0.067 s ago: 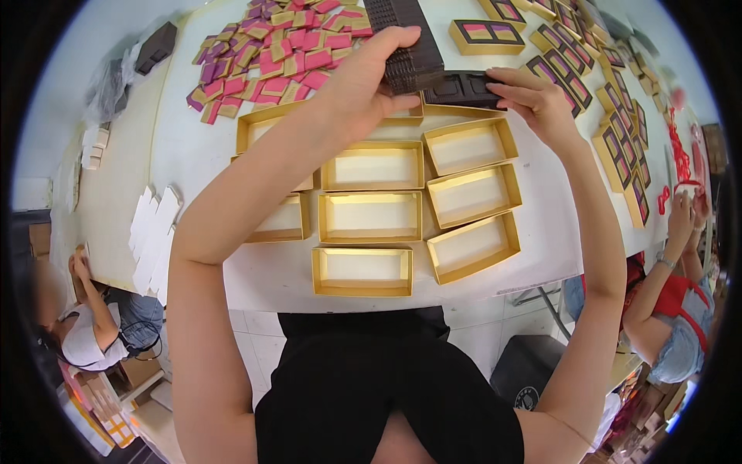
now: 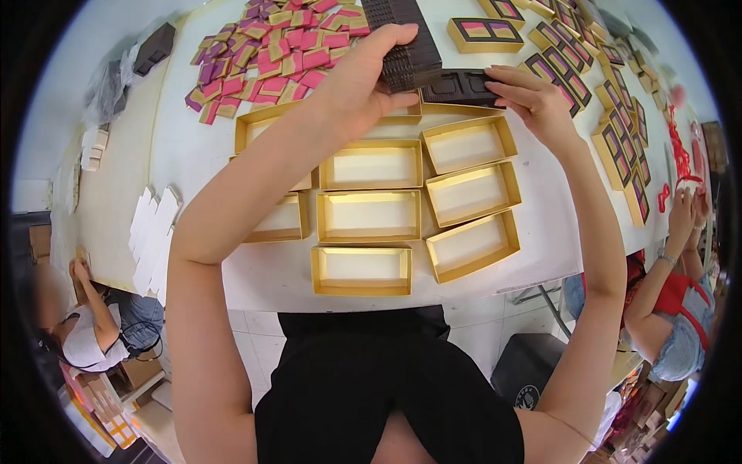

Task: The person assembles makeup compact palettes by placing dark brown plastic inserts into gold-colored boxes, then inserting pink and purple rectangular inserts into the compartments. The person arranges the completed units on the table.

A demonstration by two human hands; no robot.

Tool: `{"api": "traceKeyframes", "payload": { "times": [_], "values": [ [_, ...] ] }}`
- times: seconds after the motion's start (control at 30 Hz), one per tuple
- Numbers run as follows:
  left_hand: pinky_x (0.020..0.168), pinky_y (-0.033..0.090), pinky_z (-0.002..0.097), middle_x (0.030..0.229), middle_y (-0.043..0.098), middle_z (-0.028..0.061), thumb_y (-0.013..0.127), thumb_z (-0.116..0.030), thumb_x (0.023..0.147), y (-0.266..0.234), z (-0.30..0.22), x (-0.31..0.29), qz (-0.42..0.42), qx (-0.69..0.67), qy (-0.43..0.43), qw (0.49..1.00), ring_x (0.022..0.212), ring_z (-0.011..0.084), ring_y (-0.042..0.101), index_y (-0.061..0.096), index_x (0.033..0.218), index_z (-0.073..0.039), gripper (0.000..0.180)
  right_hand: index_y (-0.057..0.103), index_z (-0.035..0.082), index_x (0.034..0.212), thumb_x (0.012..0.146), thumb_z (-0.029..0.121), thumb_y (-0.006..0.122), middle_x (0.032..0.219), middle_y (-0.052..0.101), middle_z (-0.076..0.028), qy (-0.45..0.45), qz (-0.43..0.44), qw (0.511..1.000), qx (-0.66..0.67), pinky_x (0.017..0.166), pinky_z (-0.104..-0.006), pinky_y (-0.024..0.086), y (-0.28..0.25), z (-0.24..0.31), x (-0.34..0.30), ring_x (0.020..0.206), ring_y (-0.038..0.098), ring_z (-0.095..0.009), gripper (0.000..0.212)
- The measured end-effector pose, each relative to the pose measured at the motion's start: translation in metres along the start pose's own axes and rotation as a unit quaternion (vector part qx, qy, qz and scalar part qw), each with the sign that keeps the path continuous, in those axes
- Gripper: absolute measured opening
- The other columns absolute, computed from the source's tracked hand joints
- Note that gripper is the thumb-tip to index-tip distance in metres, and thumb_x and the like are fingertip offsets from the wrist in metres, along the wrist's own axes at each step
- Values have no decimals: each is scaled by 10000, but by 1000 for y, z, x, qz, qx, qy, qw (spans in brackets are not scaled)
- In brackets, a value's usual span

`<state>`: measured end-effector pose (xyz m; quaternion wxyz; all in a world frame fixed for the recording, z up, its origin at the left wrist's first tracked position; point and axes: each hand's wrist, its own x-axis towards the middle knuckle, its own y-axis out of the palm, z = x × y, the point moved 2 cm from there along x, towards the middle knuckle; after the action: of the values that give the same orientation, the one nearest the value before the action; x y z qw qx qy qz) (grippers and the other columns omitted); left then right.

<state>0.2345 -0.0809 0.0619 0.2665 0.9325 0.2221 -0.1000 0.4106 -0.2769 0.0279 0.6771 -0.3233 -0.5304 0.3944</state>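
My left hand (image 2: 371, 77) is closed round a tall stack of dark brown plastic insert trays (image 2: 410, 54). A single dark insert tray (image 2: 460, 87) with two hollows lies at the far right gold box of the group, and my right hand (image 2: 533, 100) grips its right end with thumb and fingers. Whether this tray touches the box floor is hidden. Nearer to me stand several open gold boxes (image 2: 371, 218) with white bottoms and nothing in them, in rough columns. My left forearm covers part of the left ones.
Pink, purple and gold wrapped pieces (image 2: 294, 54) are heaped at the far left. Filled gold boxes (image 2: 487, 35) stand at the far right. White strips (image 2: 154, 232) lie at left. One person (image 2: 93, 325) sits at left, another (image 2: 672, 309) works with red ribbon (image 2: 679, 155) at right.
Both hands stay nearly where they were. The stack and the single tray have shifted very slightly.
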Motion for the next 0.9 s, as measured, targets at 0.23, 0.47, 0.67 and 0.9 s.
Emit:
{"api": "traceKeyframes", "payload": {
  "times": [0.23, 0.47, 0.67, 0.9],
  "values": [
    [986, 500, 490, 1095, 644, 44, 661, -309, 927, 4, 5, -6, -8, -24, 11, 1000, 1031, 208, 628, 595, 1133, -104, 298, 696, -23, 1147, 875, -77, 615, 1322, 637, -126, 210, 94, 915, 331, 997, -317, 490, -9, -3, 0, 1237, 599, -266, 290],
    [969, 515, 495, 1089, 647, 51, 644, -309, 936, 3, 1, -2, 8, 26, 10, 1000, 1030, 202, 635, 596, 1150, -86, 313, 711, -23, 956, 759, -78, 673, 1039, 709, -85, -82, 20, 996, 4, 810, -336, 566, -10, -5, 14, 1027, 644, -265, 208],
    [928, 546, 470, 1086, 651, 58, 643, -304, 935, 5, 0, 2, 2, 33, -2, 999, 1023, 198, 642, 598, 1154, -72, 323, 682, 0, 900, 685, -113, 691, 929, 680, -70, -50, -98, 992, -63, 783, -343, 552, 6, 10, 6, 950, 639, -261, 244],
    [929, 550, 470, 1085, 652, 66, 644, -308, 935, 6, -2, 2, 15, 9, 9, 1000, 1013, 204, 650, 595, 1147, -77, 317, 713, 18, 937, 709, -128, 689, 978, 703, -80, 12, -106, 994, -34, 809, -359, 556, 10, 10, 1, 945, 655, -255, 272]
  ]
}}
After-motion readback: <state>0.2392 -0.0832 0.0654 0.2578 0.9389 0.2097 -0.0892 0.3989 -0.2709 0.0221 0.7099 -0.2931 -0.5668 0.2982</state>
